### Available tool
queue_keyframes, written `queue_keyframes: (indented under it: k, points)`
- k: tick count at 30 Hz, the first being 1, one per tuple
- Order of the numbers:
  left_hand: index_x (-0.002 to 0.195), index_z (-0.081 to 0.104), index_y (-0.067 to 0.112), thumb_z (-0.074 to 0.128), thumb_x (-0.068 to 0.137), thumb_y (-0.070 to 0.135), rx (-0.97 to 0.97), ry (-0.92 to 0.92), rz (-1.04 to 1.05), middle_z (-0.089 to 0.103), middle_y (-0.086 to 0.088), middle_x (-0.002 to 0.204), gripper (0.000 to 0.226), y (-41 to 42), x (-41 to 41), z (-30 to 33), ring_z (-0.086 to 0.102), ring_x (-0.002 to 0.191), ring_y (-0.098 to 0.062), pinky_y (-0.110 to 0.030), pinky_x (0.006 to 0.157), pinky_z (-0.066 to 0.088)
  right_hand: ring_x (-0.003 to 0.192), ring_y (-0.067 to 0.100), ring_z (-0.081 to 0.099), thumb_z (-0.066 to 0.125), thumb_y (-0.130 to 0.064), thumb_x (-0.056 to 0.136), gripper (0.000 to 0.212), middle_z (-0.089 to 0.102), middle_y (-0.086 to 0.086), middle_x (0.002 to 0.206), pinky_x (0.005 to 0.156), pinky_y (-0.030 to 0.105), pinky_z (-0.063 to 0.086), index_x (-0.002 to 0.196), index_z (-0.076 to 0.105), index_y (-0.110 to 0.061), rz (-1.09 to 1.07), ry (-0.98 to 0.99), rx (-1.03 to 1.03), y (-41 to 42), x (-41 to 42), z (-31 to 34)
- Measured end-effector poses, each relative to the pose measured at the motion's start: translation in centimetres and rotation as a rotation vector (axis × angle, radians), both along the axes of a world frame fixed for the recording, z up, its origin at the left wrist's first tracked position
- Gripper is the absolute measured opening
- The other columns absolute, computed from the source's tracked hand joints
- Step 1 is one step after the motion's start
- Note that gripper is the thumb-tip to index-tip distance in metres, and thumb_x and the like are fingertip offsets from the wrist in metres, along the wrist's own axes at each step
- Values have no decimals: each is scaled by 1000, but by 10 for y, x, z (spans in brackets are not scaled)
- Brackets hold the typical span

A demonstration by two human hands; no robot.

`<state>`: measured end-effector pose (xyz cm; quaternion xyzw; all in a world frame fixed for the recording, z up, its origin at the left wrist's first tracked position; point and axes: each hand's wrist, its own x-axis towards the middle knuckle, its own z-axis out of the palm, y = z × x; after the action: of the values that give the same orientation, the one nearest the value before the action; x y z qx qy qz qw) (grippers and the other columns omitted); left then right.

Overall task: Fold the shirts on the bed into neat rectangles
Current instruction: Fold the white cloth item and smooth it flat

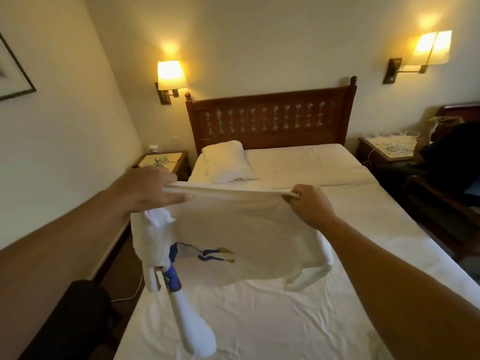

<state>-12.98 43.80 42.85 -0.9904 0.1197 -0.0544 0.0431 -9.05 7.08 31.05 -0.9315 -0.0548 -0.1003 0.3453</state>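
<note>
As we hold it over the bed (298,320):
Shirt (233,229): white, hanging
Left hand (148,189): fingers pinch its edge
Right hand (310,206): fingers grip it

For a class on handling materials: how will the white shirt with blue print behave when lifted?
The white shirt with blue print is probably floppy: it sags between the left hand and right hand. Likely light: finger pinches hold it above the white bed sheet.

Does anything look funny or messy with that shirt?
A bit. The white shirt hangs in the air, gripped along its top edge by the left hand and right hand. Its left side is bunched up, and a sleeve with blue trim dangles down toward the bed. Nothing looks torn or spilled.
</note>
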Motion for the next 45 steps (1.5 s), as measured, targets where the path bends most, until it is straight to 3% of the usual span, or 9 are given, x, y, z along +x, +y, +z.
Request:
queue_keyframes:
  k: [4,11,23,27,31,35,37,41,45]
  points:
    - [75,55,29,60,95,31,29,141,95,57,4,87,20,18,1,-25,51,76,-6,-27,59,32,60,19,50,62,-31,89,30,55,2,62,57,29,39,62,59,-18,79,39,-128,-8,1,13]
    - [67,66,14,48,97,2,-278,215,300,61,-10,73,37,34,9,-73,57,72,-23,-31,57,34,77,18,59,54,-27,89,15,58,-5,78,71,32,51,75,53,-24,32,46,-729,-17,3,-1]
    - [50,55,18,54,93,1,-312,212,318,52,-8,58,47,41,105,-83,50,60,-27,-32,58,31,84,33,58,47,-6,85,17,61,9,90,69,36,47,75,55,-18,-137,190,-463,-37,69,-22]
    - [67,69,12,47,90,-5,-380,130,370,67,-16,82,36,39,157,-71,59,81,-35,-37,67,42,86,30,60,49,-10,91,18,63,8,95,77,41,55,93,66,-14,-178,112,-406,-36,121,-17]
    - [114,75,8,52,95,1,-819,-87,529,68,-19,117,31,30,212,-56,61,110,-38,-43,90,50,80,27,58,48,-10,94,18,62,6,88,73,35,48,91,65,-13,-245,8,-344,-29,175,0]
    - [104,72,18,59,93,8,-1222,-218,543,69,-11,114,20,25,252,-24,61,100,-28,-31,73,48,82,25,52,47,-10,94,19,55,2,80,88,41,41,87,64,-16,-371,-111,-320,-20,210,29]
    - [101,72,17,57,91,9,-1208,-328,461,69,-11,110,20,26,264,-5,59,93,-25,-30,67,46,83,24,49,47,-8,92,19,57,2,81,98,44,38,85,64,-15,-417,-154,-269,-16,221,45]
    - [97,67,12,48,95,16,-842,-529,162,64,-14,92,19,36,252,12,55,85,-30,-34,70,40,76,26,49,46,-3,86,21,51,-1,66,84,39,33,69,54,-14,-471,-305,-172,-8,216,60]
    - [102,69,9,47,92,27,-535,-542,22,64,-14,94,30,61,205,-32,57,84,-36,-42,72,45,83,24,48,46,0,89,22,53,3,74,94,41,38,80,62,-13,-450,-344,-170,-11,179,18]
